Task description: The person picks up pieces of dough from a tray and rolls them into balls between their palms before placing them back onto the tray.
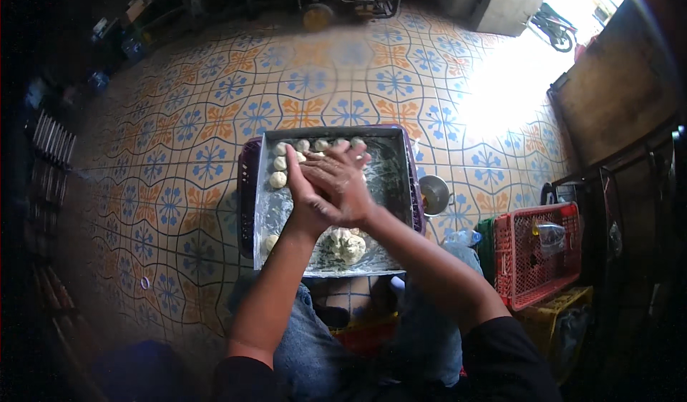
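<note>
A metal tray [386, 194] dusted with white powder rests on a purple plastic crate [249, 202]. Along its back and left are several round pale dough balls [278, 179]. A larger lumpy dough mass [348, 247] lies near the front. Over the tray, my left hand [306, 191] and my right hand [342, 182] are pressed palm to palm, the right on top with its fingers slightly bent and apart. Whatever is between the palms is hidden, as are some left fingers. Both hands look coated in flour or dough.
A steel pot [435, 195] stands right of the tray, with a plastic bottle [465, 238], a red crate [537, 273] and a yellow crate [544, 316]. My jeans-clad legs flank the tray's front. Machinery [351, 1] stands at the back, a motorbike [554, 33] beyond the bright doorway.
</note>
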The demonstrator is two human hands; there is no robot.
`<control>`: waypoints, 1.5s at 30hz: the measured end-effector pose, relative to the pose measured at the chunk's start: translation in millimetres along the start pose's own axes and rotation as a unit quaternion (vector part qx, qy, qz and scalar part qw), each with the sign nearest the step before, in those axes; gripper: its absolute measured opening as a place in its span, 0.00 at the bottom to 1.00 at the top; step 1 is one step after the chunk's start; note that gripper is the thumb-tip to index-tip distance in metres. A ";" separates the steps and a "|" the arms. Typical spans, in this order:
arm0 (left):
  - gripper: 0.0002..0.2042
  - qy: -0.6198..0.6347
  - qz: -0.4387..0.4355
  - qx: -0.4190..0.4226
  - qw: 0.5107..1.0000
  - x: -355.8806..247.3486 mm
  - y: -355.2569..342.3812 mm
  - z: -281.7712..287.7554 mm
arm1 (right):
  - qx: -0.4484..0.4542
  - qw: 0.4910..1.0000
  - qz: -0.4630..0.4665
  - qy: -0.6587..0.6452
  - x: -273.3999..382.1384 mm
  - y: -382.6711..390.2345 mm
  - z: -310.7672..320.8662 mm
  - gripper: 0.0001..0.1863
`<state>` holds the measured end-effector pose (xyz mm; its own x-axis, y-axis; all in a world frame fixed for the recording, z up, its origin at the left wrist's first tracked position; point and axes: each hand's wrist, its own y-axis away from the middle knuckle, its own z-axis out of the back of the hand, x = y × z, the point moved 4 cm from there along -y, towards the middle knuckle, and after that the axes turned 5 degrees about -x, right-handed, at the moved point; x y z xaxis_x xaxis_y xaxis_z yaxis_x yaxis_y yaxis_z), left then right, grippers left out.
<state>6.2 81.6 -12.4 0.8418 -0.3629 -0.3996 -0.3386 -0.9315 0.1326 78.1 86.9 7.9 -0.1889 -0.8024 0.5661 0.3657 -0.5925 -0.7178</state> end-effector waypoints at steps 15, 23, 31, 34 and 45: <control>0.59 -0.045 0.014 0.035 0.998 11.6 14.1 -9.2 | -0.014 0.999 0.033 0.000 -9.8 -14.6 18.6 0.22; 0.62 0.000 0.055 0.045 0.997 22.1 10.3 5.6 | -0.070 0.994 -0.034 0.072 -14.8 5.7 8.3 0.20; 0.59 -0.116 0.076 -0.074 0.988 32.4 15.7 -12.5 | -0.104 0.924 -0.363 -0.065 -45.4 -0.7 26.0 0.23; 0.57 -0.054 0.059 -0.054 0.995 30.3 12.3 0.9 | 0.065 0.980 -0.177 0.068 -25.3 2.8 12.4 0.27; 0.58 -0.376 0.111 -0.022 0.920 48.4 -3.1 4.3 | -0.101 0.871 -0.470 -0.105 -108.6 12.1 35.5 0.32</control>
<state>46.2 67.0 -36.0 0.2196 -0.4409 -0.8703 -0.4364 -0.8422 0.3166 135.4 169.4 -47.9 -0.1402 0.0616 0.9882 -0.0332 -0.9978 0.0574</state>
